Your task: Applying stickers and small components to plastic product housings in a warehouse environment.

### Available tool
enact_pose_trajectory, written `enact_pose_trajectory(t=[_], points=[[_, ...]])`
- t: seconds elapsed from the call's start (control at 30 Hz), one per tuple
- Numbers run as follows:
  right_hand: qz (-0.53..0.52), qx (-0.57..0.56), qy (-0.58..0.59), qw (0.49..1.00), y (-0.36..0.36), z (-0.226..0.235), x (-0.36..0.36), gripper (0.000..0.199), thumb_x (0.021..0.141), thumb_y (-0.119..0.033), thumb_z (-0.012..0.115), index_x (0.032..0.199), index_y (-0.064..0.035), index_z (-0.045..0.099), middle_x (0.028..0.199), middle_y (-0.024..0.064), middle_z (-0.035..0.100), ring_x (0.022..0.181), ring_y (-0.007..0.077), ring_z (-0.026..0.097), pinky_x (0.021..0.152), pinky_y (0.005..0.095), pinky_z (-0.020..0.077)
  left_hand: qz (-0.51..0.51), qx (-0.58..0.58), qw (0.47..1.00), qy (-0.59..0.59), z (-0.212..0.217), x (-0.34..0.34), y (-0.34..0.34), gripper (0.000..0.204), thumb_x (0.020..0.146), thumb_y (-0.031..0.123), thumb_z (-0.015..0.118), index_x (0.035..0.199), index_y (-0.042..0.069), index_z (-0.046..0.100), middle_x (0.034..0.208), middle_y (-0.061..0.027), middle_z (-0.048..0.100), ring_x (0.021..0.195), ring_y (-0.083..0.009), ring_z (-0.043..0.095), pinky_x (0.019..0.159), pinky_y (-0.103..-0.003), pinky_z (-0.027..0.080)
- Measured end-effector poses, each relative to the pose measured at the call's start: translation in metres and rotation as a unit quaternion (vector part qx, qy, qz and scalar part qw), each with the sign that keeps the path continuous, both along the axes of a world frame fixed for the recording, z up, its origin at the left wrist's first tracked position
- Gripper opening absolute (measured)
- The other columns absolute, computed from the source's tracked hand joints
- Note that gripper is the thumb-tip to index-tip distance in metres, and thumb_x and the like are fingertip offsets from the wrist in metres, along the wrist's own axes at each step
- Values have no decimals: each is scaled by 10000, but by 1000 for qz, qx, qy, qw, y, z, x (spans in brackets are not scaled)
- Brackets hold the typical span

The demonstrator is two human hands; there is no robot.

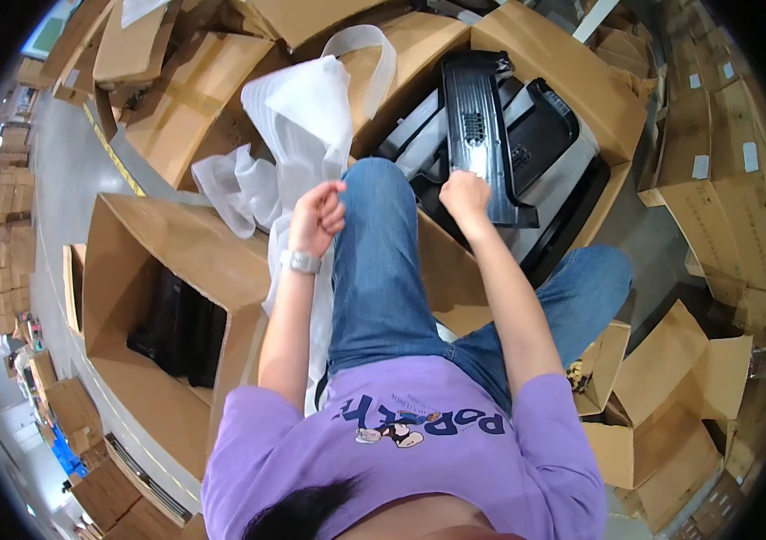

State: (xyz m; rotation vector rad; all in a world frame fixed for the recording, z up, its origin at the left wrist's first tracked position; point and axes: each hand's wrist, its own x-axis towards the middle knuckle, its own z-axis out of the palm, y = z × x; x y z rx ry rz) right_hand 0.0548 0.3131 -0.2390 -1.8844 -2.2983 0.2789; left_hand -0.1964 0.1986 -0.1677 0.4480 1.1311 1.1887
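Note:
My right hand (465,196) is closed at the near left edge of a long black plastic panel (475,108), which has a small grille of slots in its middle. This panel lies tilted over other black and grey panels (545,135) inside an open cardboard box (572,72). My left hand (318,219), a light watch on its wrist, is raised beside my left knee with its fingers curled in; no object shows in it. Just behind it hangs a crumpled white foam sheet (306,112), draped over the box's left side and trailing down along my left forearm.
At left, an open carton (158,229) lies with black parts (187,328) inside. Cartons (198,99) crowd the far left. Tall stacked cartons (716,171) stand at right. An open carton (671,396) and a smaller box (606,369) with yellowish pieces sit at lower right.

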Motion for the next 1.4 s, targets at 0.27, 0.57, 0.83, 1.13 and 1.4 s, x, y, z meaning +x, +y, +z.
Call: enact_pose_trajectory(t=[0.27, 0.57, 0.83, 1.13, 1.4], points=[[-63, 7, -45, 997, 0, -5, 79, 207, 747, -188, 569, 850, -9, 582, 856, 219, 650, 789, 376, 643, 712, 467, 520, 23, 41, 873, -485, 40, 57, 41, 226, 884, 249, 485, 823, 37, 535, 600, 4, 380, 540, -124, 376, 454, -255, 298], [-48, -64, -69, 994, -14, -5, 90, 292, 782, -306, 658, 915, -49, 617, 895, 196, 656, 859, 367, 636, 748, 459, 510, 20, 28, 933, -358, 36, 60, -8, 225, 902, 247, 476, 726, 108, 496, 509, 60, 273, 404, -79, 241, 368, -228, 199], [62, 35, 168, 983, -25, 132, 120, 340, 771, -265, 685, 750, 36, 526, 632, 242, 537, 602, 418, 526, 536, 432, 408, 98, 54, 984, -138, 53, 22, -67, 242, 926, 279, 485, 770, 96, 505, 475, 66, 255, 381, -61, 237, 374, -221, 190], [225, 33, 151, 962, -180, 269, 190, 279, 602, -117, 723, 657, -45, 459, 629, 103, 397, 579, 279, 459, 500, 367, 349, 236, 274, 928, -90, 127, 3, -101, 159, 852, 92, 530, 699, 123, 501, 470, 93, 318, 351, -45, 245, 358, -187, 215], [206, 15, 60, 976, -258, 202, 239, 163, 656, -125, 702, 697, -70, 554, 703, 29, 497, 708, 217, 520, 595, 327, 416, -72, 421, 848, 313, 170, 63, -63, 194, 819, 127, 639, 660, 29, 588, 492, 63, 452, 407, -63, 411, 385, -233, 268]])
